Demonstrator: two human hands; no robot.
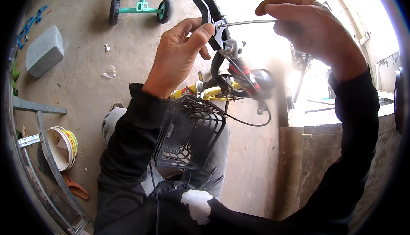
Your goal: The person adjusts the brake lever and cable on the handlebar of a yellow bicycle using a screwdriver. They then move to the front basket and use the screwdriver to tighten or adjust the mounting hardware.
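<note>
Closest to the person, a black wire bicycle basket (pixel 190 132) is hanging over their lap. Just above it the left hand (pixel 181 55) is bracing the brake lever (pixel 215 32) on the black handlebar (pixel 209 0), its grip pressed together around the lever's clamp, while the right hand (pixel 305 26) is pinching the grey brake cable (pixel 247 22) leading into that lever. Farther off on the concrete floor (pixel 81 81), a teal training-wheel set (pixel 139 8) and a grey block (pixel 45 50) are lying well apart.

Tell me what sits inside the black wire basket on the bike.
Nothing shows inside the black wire basket; trouser fabric shows through its mesh. The left forearm sleeve covers its left side, so that part cannot be checked. Above it, the left hand holds the brake lever.
</note>
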